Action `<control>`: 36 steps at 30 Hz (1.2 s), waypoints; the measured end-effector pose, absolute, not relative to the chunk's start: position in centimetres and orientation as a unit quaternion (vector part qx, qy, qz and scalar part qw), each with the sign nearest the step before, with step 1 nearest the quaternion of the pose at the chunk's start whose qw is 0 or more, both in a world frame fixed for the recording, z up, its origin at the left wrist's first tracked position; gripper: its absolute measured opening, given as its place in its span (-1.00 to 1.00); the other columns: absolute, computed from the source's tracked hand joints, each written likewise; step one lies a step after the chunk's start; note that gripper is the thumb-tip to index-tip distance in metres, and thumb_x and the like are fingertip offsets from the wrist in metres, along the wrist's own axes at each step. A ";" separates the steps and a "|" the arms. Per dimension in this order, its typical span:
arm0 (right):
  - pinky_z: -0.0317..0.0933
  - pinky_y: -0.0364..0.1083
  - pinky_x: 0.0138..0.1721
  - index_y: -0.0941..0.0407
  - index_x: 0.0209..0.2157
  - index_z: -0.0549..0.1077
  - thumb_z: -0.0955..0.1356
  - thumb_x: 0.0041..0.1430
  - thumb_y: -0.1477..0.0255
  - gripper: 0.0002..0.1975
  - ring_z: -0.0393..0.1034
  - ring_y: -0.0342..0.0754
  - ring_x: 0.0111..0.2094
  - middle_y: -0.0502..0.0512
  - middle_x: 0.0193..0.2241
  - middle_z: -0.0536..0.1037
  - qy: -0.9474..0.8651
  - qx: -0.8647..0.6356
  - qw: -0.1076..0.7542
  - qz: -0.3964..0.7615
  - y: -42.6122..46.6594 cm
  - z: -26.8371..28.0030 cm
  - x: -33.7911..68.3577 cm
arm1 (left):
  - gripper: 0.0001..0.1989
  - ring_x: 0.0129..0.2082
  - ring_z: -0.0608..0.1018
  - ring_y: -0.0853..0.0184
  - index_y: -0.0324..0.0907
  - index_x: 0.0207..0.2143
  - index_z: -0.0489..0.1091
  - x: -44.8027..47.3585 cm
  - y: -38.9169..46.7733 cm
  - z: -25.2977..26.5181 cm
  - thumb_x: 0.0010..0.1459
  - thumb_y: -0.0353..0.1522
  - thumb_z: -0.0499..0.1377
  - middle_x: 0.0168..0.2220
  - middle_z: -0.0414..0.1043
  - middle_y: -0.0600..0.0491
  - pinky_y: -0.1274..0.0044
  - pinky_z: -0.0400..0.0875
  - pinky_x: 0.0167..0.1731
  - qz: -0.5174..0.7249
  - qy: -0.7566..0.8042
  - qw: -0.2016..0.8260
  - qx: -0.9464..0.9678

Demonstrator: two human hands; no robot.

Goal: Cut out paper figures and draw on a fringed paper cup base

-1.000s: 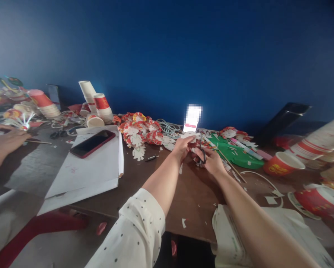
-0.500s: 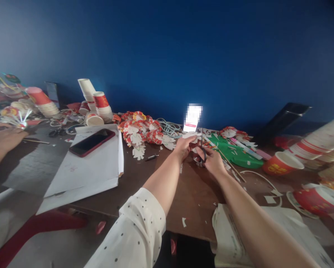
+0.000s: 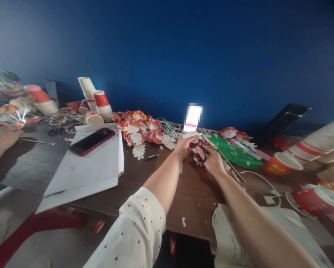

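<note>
Your left hand (image 3: 185,146) pinches a white paper piece (image 3: 190,135) between thumb and fingers, out over the far part of the brown counter (image 3: 194,208). Your right hand (image 3: 212,159) is curled around the handles of the dark scissors (image 3: 204,152), with the blades pointing up and away from you, close beside the paper. The two hands are near each other (the blades are thin and blurred here, so whether they touch the paper is hard to say). Just behind the paper, a lit screen (image 3: 189,127) stands near the blue wall (image 3: 155,56).

To the left of your hands lies a heap of red-and-white paper figures (image 3: 139,128), with a small dark tool (image 3: 151,158) in front of it. Farther left, a red-cased phone (image 3: 92,141) rests on a white board (image 3: 80,169), and paper cups (image 3: 102,104) stand stacked behind. To the right of your scissors, a green sheet (image 3: 236,156) carries scraps and pens, and past it sits a red cup (image 3: 282,164). At the far left, another person's hand (image 3: 5,139) is beside a cluster of white strips (image 3: 22,115); you cannot tell from here what its fingers grip.
</note>
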State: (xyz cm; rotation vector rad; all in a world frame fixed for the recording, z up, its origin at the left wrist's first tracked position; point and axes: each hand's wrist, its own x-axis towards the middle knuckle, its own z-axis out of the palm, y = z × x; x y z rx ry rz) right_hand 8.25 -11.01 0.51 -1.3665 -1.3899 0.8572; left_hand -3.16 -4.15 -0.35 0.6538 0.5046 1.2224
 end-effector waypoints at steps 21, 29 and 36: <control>0.16 -0.16 -0.62 0.18 -0.29 0.60 0.47 -0.20 -0.13 -0.34 0.31 -0.13 -0.63 0.05 -0.63 0.49 -0.517 -0.586 0.500 0.372 -11.1 0.6 8.1 | -0.72 -0.42 0.53 0.34 -0.30 -0.35 0.45 -2.9 -3.3 -1.0 -0.13 -0.36 0.40 -0.46 0.51 0.01 0.46 0.43 -0.26 0.571 0.230 0.736 0.283; 0.17 -0.16 -0.61 0.20 -0.21 0.61 0.46 -0.17 -0.12 -0.31 0.29 -0.15 -0.64 0.06 -0.60 0.52 -0.518 -0.587 0.500 0.371 -11.3 0.7 8.1 | -0.73 -0.40 0.56 0.29 -0.31 -0.39 0.45 -3.0 -3.6 -0.9 -0.11 -0.33 0.39 -0.49 0.50 -0.02 0.42 0.44 -0.22 0.567 0.229 0.736 0.290; 0.21 -0.15 -0.60 0.20 -0.17 0.61 0.47 -0.16 -0.10 -0.31 0.29 -0.14 -0.64 0.03 -0.62 0.50 -0.517 -0.588 0.499 0.371 -11.3 0.8 8.1 | -0.77 -0.42 0.56 0.29 -0.31 -0.44 0.42 -3.0 -3.9 -0.6 -0.10 -0.37 0.38 -0.53 0.48 -0.02 0.42 0.46 -0.25 0.573 0.247 0.734 0.268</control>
